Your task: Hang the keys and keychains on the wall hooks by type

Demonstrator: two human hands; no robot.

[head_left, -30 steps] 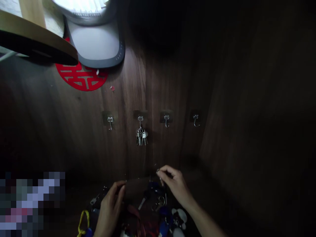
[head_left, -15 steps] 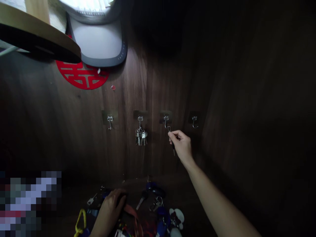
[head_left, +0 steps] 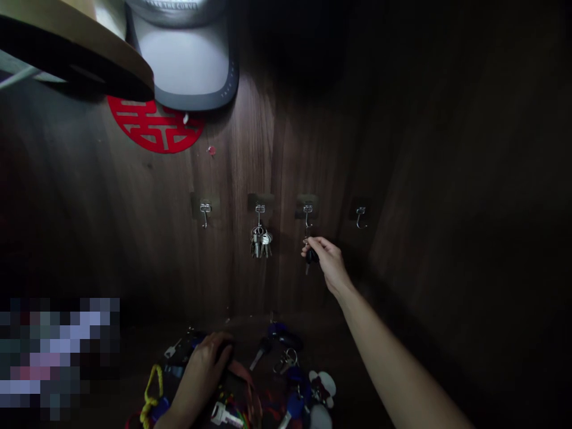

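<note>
My right hand [head_left: 329, 262] pinches the top of a black-headed key [head_left: 311, 256], just under the third wall hook [head_left: 308, 210]. The key's metal blade hangs down below my fingers. Whether its ring touches the hook I cannot tell. On the second hook [head_left: 260, 208] hangs a bunch of silver keys [head_left: 261, 243]. Lower down, my left hand [head_left: 204, 364] lies palm down over the pile of keys, thumb apart from the fingers, near an orange strap [head_left: 245, 381]. What sits beneath its palm is hidden.
Bare hooks flank these, a left one [head_left: 205, 213] and a right one [head_left: 361, 215]. A grey cap [head_left: 183, 59] and a red cutout [head_left: 165, 128] hang above. Around my left hand lie a yellow cord [head_left: 154, 387], a loose key [head_left: 259, 357] and a white flower-shaped tag [head_left: 324, 384].
The key's ring, visible above my right fingers before, now sits closer under the third hook, and the key hangs straighter. My left hand stays on the pile. The view has shifted slightly.
</note>
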